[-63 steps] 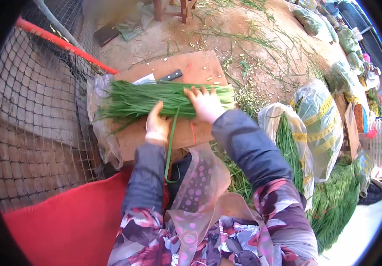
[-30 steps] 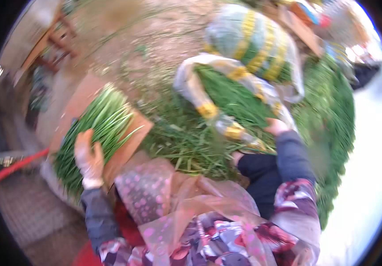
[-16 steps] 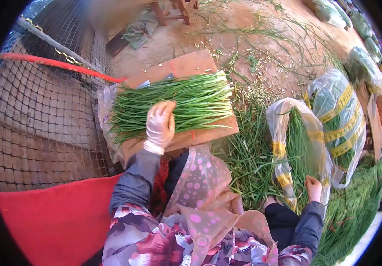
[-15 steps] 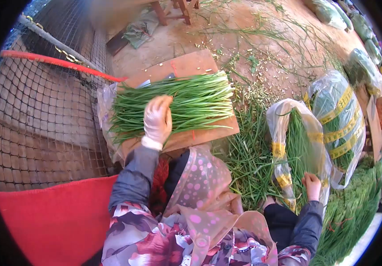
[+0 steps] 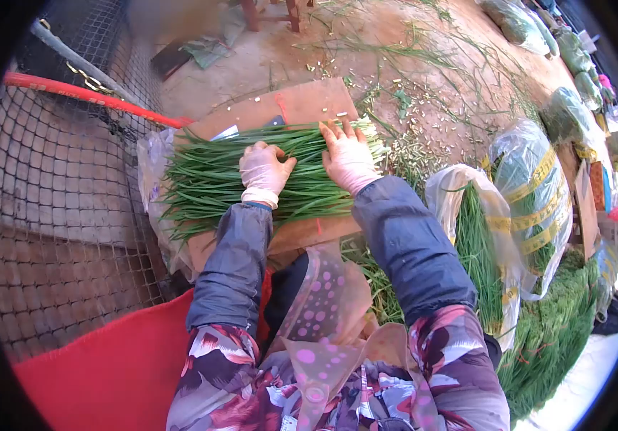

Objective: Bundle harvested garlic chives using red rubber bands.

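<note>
A wide layer of long green stalks [image 5: 208, 176] lies across a brown board [image 5: 316, 100], pale ends to the right. My left hand [image 5: 264, 169], in a whitish glove with bare fingertips, rests on the middle of the stalks with its fingers bent; whether it grips any cannot be made out. My right hand [image 5: 348, 156], gloved the same way, lies on the stalks near their pale ends, fingers spread. Behind the stalks, a flat shiny piece [image 5: 228, 133] and a dark object [image 5: 274, 121] are partly hidden.
Black netting [image 5: 58, 187] and a red bar [image 5: 94, 97] are on the left, with red cloth [image 5: 108, 366] below. At right stand a plastic bag [image 5: 460, 183] of green stalks and a taped bundle [image 5: 531, 179]. Cut bits [image 5: 431, 140] litter the ground.
My right hand has moved from beside the open bag up and left onto the stalks. My left hand stays over the stalks, its fingers now lower on them. The view has shifted slightly.
</note>
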Demonstrator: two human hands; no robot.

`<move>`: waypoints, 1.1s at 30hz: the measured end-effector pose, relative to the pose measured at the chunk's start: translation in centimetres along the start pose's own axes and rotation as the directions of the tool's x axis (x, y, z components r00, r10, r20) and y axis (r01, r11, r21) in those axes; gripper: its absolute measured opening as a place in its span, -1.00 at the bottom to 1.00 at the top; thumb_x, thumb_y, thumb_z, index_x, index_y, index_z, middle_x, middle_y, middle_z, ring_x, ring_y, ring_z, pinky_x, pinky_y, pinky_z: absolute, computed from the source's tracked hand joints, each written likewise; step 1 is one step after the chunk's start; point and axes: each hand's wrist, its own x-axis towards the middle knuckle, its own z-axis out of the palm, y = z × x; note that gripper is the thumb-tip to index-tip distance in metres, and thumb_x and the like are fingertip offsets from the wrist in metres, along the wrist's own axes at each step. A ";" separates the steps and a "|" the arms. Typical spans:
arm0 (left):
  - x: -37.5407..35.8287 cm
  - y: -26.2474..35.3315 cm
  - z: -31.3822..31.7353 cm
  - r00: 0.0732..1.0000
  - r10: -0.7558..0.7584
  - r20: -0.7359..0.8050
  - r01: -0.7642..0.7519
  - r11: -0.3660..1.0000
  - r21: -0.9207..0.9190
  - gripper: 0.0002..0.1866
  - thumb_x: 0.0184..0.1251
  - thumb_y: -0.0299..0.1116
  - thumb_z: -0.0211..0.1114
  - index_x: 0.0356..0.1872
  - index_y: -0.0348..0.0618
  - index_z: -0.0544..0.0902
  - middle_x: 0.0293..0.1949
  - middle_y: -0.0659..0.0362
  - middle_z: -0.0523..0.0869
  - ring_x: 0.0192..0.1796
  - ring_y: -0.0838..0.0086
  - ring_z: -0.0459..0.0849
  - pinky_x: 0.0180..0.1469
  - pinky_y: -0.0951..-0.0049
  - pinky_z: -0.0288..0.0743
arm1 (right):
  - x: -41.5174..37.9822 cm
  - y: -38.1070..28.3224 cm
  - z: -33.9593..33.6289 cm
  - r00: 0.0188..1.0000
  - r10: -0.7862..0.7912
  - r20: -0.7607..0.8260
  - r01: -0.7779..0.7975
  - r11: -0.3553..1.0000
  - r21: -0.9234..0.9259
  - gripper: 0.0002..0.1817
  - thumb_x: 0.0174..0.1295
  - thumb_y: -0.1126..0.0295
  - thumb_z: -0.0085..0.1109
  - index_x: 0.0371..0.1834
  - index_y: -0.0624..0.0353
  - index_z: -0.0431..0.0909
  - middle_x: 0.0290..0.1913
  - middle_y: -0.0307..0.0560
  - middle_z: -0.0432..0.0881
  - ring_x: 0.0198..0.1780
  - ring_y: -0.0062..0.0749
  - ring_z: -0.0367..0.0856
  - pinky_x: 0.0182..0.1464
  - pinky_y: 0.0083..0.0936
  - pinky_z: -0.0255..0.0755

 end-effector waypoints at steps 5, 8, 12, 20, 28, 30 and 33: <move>0.3 -0.2 1.1 0.998 0.063 0.001 -0.063 0.997 0.036 -0.81 -0.09 -0.14 0.48 -0.49 0.04 0.74 -0.29 0.22 0.66 -0.08 0.23 0.58 -0.09 0.18 0.42 | -1.2 0.4 2.2 0.991 0.091 0.095 -0.086 0.995 -0.049 -0.38 0.19 0.30 0.07 0.39 0.01 0.26 0.45 -0.07 0.25 0.48 -0.02 0.11 0.47 0.01 -0.09; 0.3 -1.1 1.7 0.981 0.133 -0.142 -0.148 0.984 -0.099 -0.89 -0.09 -0.27 0.46 -0.54 0.00 0.72 -0.37 0.21 0.65 -0.17 0.21 0.61 -0.14 0.19 0.46 | -1.1 0.5 2.2 0.988 0.097 0.119 -0.091 0.994 -0.054 -0.37 0.19 0.29 0.06 0.40 -0.01 0.24 0.45 -0.09 0.24 0.49 -0.03 0.10 0.47 0.01 -0.09; 0.7 -3.9 0.7 0.981 -0.119 -0.156 0.007 0.815 -0.580 -0.92 0.01 -0.40 0.43 -0.52 -0.11 0.68 -0.38 0.15 0.67 -0.32 0.32 0.64 -0.20 0.39 0.50 | -1.1 0.4 2.0 0.988 0.096 0.124 -0.089 0.994 -0.056 -0.37 0.21 0.28 0.07 0.41 -0.02 0.23 0.46 -0.09 0.23 0.50 -0.04 0.09 0.48 0.01 -0.11; -5.9 -3.6 -14.3 0.927 -0.171 -0.335 -0.141 0.669 -0.730 -0.96 0.28 -0.63 0.20 -0.31 -0.30 0.60 -0.29 0.18 0.62 -0.21 0.50 0.57 -0.10 0.50 0.45 | -6.2 4.4 -8.9 0.993 0.054 -0.105 -0.035 0.983 0.178 -0.38 0.18 0.20 0.21 0.34 0.01 0.33 0.29 -0.03 0.44 0.40 -0.05 0.28 0.41 0.03 0.06; -10.7 15.1 -11.5 0.268 0.961 0.070 -0.618 0.228 -0.752 -0.85 0.11 -0.46 0.35 -0.33 -0.13 0.55 -0.10 0.09 0.63 0.06 0.01 0.57 0.12 0.05 0.40 | -42.2 23.0 -23.8 0.494 0.847 0.197 -0.869 0.478 0.126 -0.52 0.20 0.31 0.13 0.22 0.17 0.51 0.03 0.06 0.66 0.07 -0.23 0.63 0.17 -0.45 0.42; -12.2 19.7 -11.0 0.167 0.980 0.106 -0.695 0.193 -0.692 -0.75 0.08 -0.46 0.35 -0.19 -0.11 0.55 0.03 0.04 0.58 0.15 -0.03 0.51 0.18 0.01 0.36 | -48.3 23.1 -26.2 0.134 0.953 0.270 -0.955 0.052 0.291 -0.54 0.19 0.43 0.19 0.20 0.25 0.52 0.02 -0.12 0.67 0.04 -0.46 0.60 0.11 -0.53 0.43; -13.6 25.2 -8.4 0.020 0.973 0.230 -0.751 0.167 -0.639 -0.44 -0.01 -0.42 0.37 0.13 -0.07 0.50 0.30 -0.04 0.40 0.34 -0.11 0.33 0.31 -0.08 0.23 | -55.4 22.9 -22.7 0.238 0.960 0.150 -0.944 0.192 0.267 -0.48 0.15 0.38 0.24 0.23 0.24 0.49 0.06 -0.02 0.65 0.14 -0.29 0.57 0.23 -0.46 0.38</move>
